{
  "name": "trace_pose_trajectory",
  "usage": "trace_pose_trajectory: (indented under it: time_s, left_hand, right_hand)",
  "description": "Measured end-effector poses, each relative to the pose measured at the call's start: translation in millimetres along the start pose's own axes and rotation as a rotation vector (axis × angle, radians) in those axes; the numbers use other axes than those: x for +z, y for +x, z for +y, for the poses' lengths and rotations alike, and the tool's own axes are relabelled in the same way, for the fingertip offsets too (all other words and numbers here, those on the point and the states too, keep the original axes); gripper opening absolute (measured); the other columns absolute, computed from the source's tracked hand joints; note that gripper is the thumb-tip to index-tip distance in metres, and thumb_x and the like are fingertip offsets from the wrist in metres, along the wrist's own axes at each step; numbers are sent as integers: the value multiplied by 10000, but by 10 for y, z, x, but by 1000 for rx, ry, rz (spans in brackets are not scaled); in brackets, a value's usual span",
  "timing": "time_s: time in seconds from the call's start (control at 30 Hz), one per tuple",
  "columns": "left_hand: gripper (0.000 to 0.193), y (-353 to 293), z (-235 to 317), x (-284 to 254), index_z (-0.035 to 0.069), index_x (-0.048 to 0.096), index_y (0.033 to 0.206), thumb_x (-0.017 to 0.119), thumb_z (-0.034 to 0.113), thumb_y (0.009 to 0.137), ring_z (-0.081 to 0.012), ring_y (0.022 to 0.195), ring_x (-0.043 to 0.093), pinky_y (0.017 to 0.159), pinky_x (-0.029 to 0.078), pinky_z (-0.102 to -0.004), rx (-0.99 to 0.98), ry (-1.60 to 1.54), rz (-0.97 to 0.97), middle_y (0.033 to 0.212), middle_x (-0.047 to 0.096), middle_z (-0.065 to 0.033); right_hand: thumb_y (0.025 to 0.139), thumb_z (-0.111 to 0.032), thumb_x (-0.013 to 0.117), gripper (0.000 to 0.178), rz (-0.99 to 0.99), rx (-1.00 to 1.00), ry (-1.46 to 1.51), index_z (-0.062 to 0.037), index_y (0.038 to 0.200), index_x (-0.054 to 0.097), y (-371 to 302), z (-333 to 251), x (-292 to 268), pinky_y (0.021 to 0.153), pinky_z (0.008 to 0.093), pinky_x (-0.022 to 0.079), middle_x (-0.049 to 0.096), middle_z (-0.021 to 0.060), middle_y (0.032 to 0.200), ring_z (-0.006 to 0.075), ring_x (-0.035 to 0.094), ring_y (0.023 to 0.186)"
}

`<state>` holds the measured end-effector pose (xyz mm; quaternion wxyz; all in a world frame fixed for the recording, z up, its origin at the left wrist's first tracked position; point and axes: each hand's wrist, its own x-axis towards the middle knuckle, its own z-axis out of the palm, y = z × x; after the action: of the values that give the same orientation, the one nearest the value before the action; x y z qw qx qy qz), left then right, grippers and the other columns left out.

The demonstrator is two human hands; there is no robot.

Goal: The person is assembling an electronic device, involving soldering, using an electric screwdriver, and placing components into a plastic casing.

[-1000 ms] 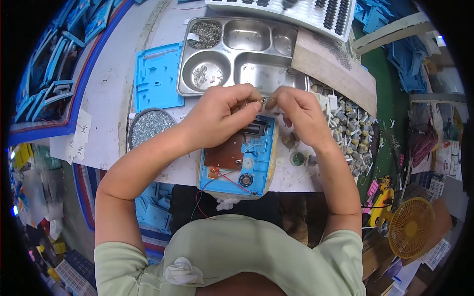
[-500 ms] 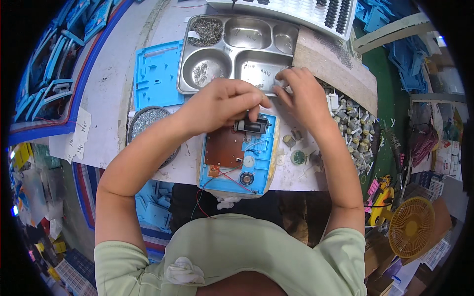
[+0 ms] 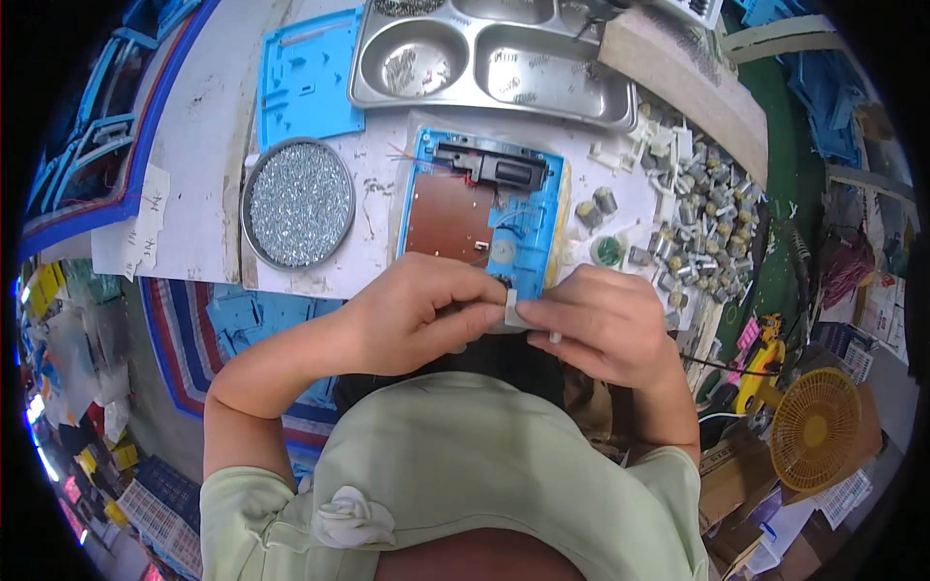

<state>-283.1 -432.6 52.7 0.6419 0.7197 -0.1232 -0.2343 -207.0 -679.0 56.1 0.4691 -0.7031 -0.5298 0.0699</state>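
My left hand (image 3: 417, 312) and my right hand (image 3: 612, 320) meet at the near edge of a blue plastic housing (image 3: 554, 208). Both pinch a small white plastic piece (image 3: 511, 307) between thumb and fingertips. Another white bit (image 3: 555, 337) pokes out between the fingers of my right hand; its shape is mostly hidden. Inside the housing lie a brown circuit board (image 3: 448, 221) and thin wires. A black plastic part (image 3: 499, 168) sits along its far end, with red wires beside it. My hands cover the housing's near end.
A round dish of small silvery screws (image 3: 301, 203) stands on the left, near a blue panel (image 3: 308, 82). Behind is a metal compartment tray (image 3: 562, 108) with small parts. Small motors (image 3: 712, 218) are heaped at right, beside a wooden board (image 3: 688, 92). A yellow fan (image 3: 817, 431) stands lower right.
Both hands have drawn back from the black part and the tray to the housing's near edge, where they now hold a white piece. The view has shifted, so the tray appears higher.
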Motion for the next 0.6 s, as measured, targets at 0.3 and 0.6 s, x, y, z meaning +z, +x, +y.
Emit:
trace_pose_trajectory:
  time_s: [0.3, 0.6]
  left_hand:
    - [164, 482, -206, -31, 47, 694, 936, 710, 205, 894, -275, 692, 673, 611, 537, -378, 202, 860, 395, 767, 686, -123]
    - [165, 693, -174, 166, 77, 637, 782, 727, 192, 858, -331, 632, 672, 570, 534, -433, 145, 1066, 459, 694, 665, -118]
  right_hand:
    - [855, -117, 792, 453, 450, 576, 1409, 108, 1211, 625, -634, -30, 399, 671, 322, 595, 715, 224, 942, 234, 714, 755]
    - [829, 23, 771, 397, 435, 546, 1169, 119, 1189, 634, -715, -82, 214, 731, 322, 603, 715, 218, 993, 243, 724, 846]
